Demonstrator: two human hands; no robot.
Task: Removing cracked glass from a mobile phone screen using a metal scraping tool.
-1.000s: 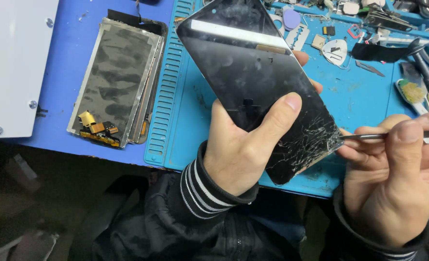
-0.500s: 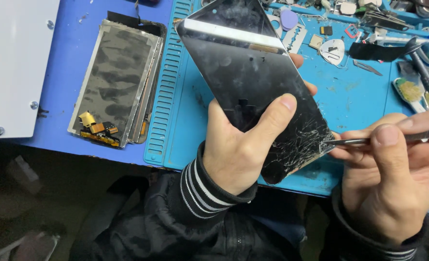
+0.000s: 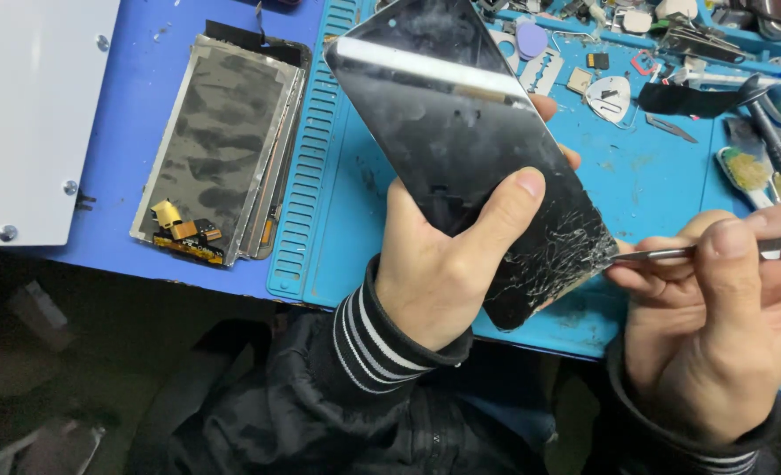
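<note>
Blue work mat [image 3: 346, 229]: we are gripping the cracked phone screen [image 3: 470, 158] above it, left hand [image 3: 434, 273] wrapped closed around its near end. Our right hand [image 3: 716, 325] is pinching a thin metal tool [image 3: 672, 253] at the shattered corner; keeping it flat should limit splintering.

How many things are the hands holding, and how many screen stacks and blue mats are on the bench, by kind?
Cracked black screen panel, held in left hand: 1
Thin metal tool, held in right hand, tip at the cracked corner: 1
Stack of screen panels lying flat: 1
Blue work mat: 1
Total: 4
</note>
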